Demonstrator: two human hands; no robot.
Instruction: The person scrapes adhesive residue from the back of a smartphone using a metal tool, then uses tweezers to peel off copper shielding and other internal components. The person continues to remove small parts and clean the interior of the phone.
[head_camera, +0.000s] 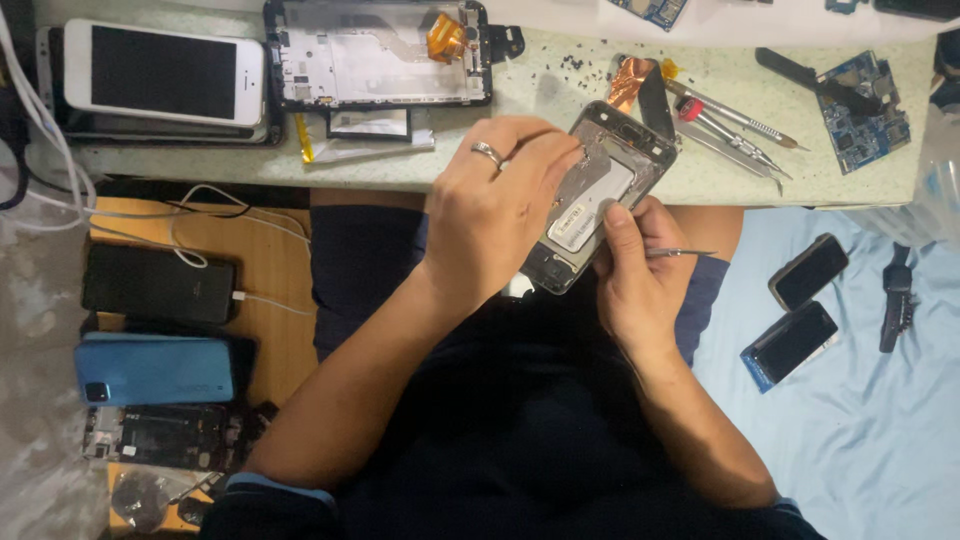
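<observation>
We held the opened grey metal phone frame (600, 195) tilted over the edge of the pale speckled worktop (560, 85). Our left hand (495, 215) grasped its upper side, fingers curled on the rim. Our right hand (635, 275) steadied its lower edge while pinching thin metal tweezers (680, 253).

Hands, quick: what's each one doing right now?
Left hand: closed, fingers gripping the opened phone frame.
Right hand: closed on the tweezers, thumb pressing the same frame.
</observation>
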